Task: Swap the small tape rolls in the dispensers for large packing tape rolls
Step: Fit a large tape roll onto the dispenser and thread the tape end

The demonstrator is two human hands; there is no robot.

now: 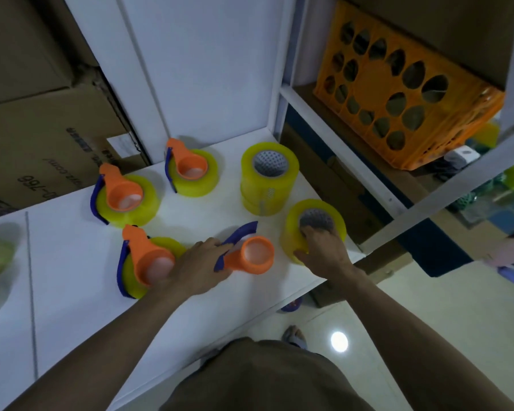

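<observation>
At centre frame the left hand (201,264) holds an empty dispenser (247,255) on the surface (72,292); the right hand (324,250) clasps a large roll (315,229) just right of it (three dispensers look loaded). Next, likely: seat the roll on the orange hub.

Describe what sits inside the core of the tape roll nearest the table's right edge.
Fingers of the right hand reach into the core of the tape roll, with the thumb outside. Grey dotted lining shows above them; the fingers cover the rest.
</observation>
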